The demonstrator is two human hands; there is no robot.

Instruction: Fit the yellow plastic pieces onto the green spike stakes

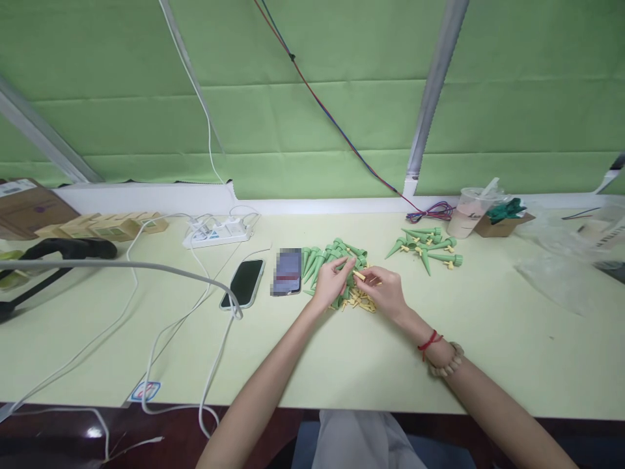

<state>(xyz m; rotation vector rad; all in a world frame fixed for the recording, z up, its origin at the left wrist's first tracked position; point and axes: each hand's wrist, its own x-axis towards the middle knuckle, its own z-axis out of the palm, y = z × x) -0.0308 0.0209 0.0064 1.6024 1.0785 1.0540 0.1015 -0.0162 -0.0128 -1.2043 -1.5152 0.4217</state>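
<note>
My left hand point(333, 283) is closed, its fingertips pinched around a green plant-watering spike point(349, 281) that they partly cover. Close to its right, my right hand point(385, 290) grips a small yellow valve point(359, 276) between thumb and fingers, right beside the spike. Whether the two parts touch is too small to tell. Under and behind both hands lies a heap of green spikes point(315, 262). Loose yellow valves point(362, 302) are scattered between and below my hands. Farther right, several green spikes with yellow valves fitted point(426, 246) lie in a separate group.
Left of the heap are a lit phone point(287, 272) and a dark phone point(245, 284). A power strip point(219, 233) and white cables point(168, 332) spread across the left side. At back right stand a plastic cup point(466, 213), a small cardboard box point(502, 225) and clear plastic bags point(556, 277).
</note>
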